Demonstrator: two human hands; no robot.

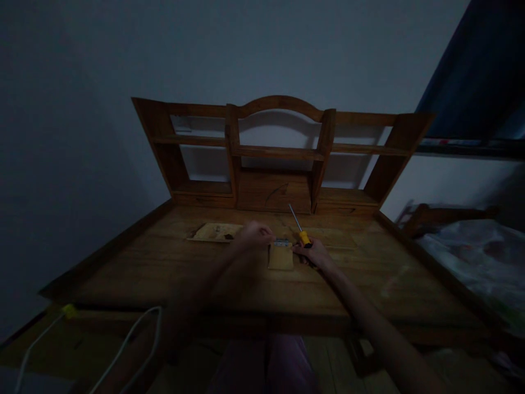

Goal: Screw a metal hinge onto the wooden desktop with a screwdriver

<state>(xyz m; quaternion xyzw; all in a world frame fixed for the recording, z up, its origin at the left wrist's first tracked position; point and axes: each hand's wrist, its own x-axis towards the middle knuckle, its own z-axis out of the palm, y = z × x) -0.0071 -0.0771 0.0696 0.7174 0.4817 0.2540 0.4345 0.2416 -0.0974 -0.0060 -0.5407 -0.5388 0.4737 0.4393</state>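
A small wooden block (pixel 281 257) lies on the wooden desk (pixel 205 273) with a metal hinge (pixel 281 242) at its far edge. My left hand (pixel 254 235) is closed, its fingertips pinching at the left end of the hinge. My right hand (pixel 314 254) is wrapped round a screwdriver (pixel 301 230) with a yellow handle. The metal shaft points up and away to the left, above the desk. Both hands sit either side of the block.
A flat wooden piece (pixel 215 232) with small hardware on it lies left of my left hand. A wooden shelf hutch (pixel 279 158) stands at the desk's back. White cables (pixel 135 334) hang at the lower left. A bed (pixel 476 257) is on the right.
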